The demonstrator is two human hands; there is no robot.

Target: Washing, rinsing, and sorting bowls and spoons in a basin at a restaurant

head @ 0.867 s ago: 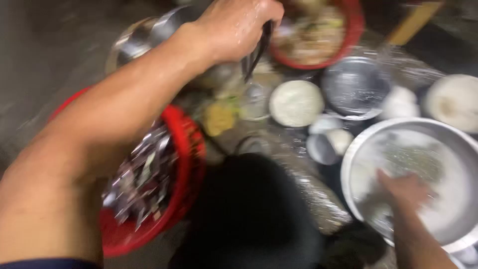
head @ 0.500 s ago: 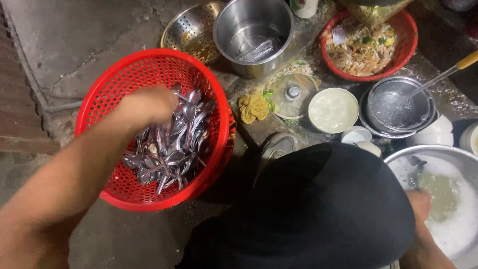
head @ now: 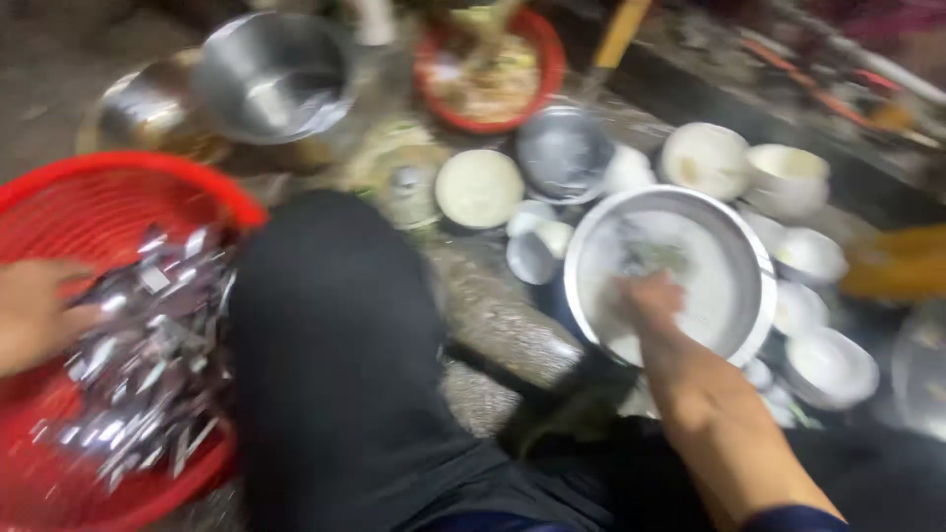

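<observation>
A heap of metal spoons (head: 148, 355) fills the red plastic basket (head: 118, 187) at the near left, and the spoons lie jumbled with no common direction, handles and bowls pointing every way; blur makes single pieces hard to separate. The left hand (head: 39, 315) rests at the left edge of the heap, fingers curled against the spoons, though the blur hides whether it grips any. The basket is cut off by the left and bottom edges of the frame. To the right of it, the person's dark-clad knee (head: 335, 365) rises in the middle and hides the ground behind. Farther right, the right hand (head: 650, 300) reaches into a wide metal basin (head: 754, 296) holding pale soapy water; its fingers are smeared by motion and partly sunk, so whether they clutch anything cannot be told. Around the basin stand small white bowls (head: 818, 360), near and right of it. Beyond lie a round white lid (head: 480, 187), a metal pot (head: 271, 74) at the far left, and a red bowl (head: 542, 79) of food scraps at the far middle.
</observation>
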